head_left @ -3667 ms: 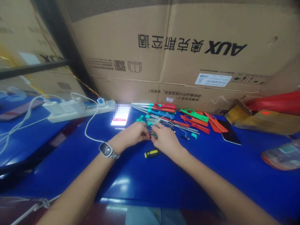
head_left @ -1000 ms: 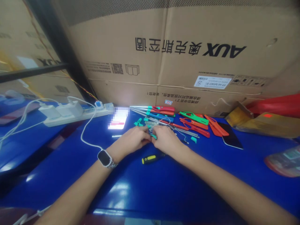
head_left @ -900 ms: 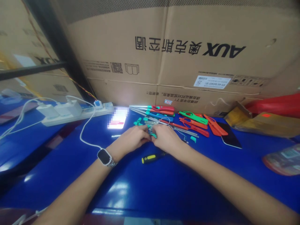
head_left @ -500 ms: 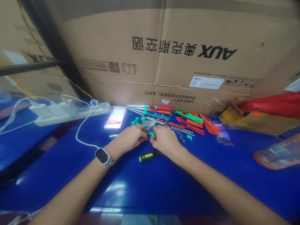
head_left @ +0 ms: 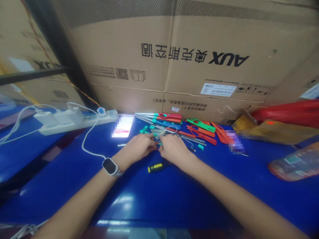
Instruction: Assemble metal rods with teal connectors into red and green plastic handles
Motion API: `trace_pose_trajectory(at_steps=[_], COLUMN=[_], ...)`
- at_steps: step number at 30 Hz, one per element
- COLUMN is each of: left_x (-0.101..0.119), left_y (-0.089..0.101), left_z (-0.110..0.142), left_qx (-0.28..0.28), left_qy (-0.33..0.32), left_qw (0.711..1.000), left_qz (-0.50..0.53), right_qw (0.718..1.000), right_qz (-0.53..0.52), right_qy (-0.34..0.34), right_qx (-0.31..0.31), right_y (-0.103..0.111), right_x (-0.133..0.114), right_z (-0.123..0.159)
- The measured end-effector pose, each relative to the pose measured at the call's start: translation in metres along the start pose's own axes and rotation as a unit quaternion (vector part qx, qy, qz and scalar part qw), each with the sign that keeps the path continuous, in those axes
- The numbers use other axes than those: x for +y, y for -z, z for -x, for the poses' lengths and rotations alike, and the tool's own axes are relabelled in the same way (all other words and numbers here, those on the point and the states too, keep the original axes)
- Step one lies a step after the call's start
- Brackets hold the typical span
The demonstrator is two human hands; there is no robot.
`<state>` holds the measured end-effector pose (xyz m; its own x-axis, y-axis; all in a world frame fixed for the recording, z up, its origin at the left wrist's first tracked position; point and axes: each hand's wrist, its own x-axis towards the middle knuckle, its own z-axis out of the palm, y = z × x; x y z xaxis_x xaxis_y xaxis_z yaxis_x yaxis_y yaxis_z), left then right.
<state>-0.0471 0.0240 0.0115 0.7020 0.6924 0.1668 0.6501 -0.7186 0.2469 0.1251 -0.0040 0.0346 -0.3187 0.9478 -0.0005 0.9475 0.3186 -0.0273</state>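
My left hand [head_left: 139,147] and my right hand [head_left: 174,149] meet over the table with fingertips pinched. Between them shows a small red and teal piece [head_left: 159,144], mostly hidden by my fingers. Just beyond lie long-necked lighters [head_left: 170,116] with red and blue handles and metal tubes. Thin white wires [head_left: 171,129] tangle beside them. Teal plastic bits [head_left: 144,129] are near my left fingers, and another teal cap [head_left: 200,146] is right of my right hand. A black and yellow screwdriver handle [head_left: 155,167] lies nearer, below my hands.
Green lighter casing [head_left: 201,125] and orange casings [head_left: 220,132] lie to the right. A lit phone [head_left: 124,125] and a white power strip [head_left: 74,124] are on the left. A large carton [head_left: 174,76] stands behind; a clear container [head_left: 294,162] lies at the right.
Both hands stay together in nearly the same place. The teal piece between the fingers has shifted slightly, and more red shows there. The view has tilted a little.
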Motion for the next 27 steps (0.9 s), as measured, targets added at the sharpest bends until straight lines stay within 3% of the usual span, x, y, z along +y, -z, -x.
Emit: trace_pose_trajectory(at_steps=[27], left_x=[0.000], left_y=[-0.004], left_z=[0.000], left_qx=[-0.001], left_qy=[0.018], left_qw=[1.000], left_qz=[0.023], right_qw=[0.990], right_qz=[-0.113], right_qy=[0.006], right_qx=[0.083], right_y=[-0.029], right_x=[0.020], right_z=[0.007])
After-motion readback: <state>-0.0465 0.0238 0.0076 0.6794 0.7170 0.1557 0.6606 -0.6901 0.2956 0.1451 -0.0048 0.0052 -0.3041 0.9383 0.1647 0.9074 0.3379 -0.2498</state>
